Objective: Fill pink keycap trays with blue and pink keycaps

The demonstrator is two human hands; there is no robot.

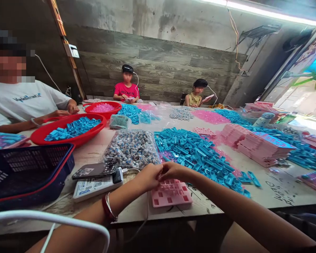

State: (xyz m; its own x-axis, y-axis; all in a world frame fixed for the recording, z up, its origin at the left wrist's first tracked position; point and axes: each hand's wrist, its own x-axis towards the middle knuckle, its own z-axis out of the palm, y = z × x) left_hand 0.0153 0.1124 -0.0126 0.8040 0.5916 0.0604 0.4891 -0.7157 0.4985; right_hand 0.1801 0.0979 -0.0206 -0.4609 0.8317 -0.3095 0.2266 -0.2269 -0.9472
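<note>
My left hand and my right hand meet over a pink plastic plate with square holes, which lies near the table's front edge. The fingers of both hands are closed in a pinch, and whatever lies between them is hidden. Some small pink or clear pieces seem to stand on the plate just under the hands. Right behind my hands spreads a heap of blue plastic pieces. To its left lies a clear bag of small grey, white and blue parts.
At left stand a dark blue basket and a red basin of blue pieces. A phone rests on a white box-like device. Stacked pink plates stand at right. A white cable crosses the lower left. Several people sit around the table.
</note>
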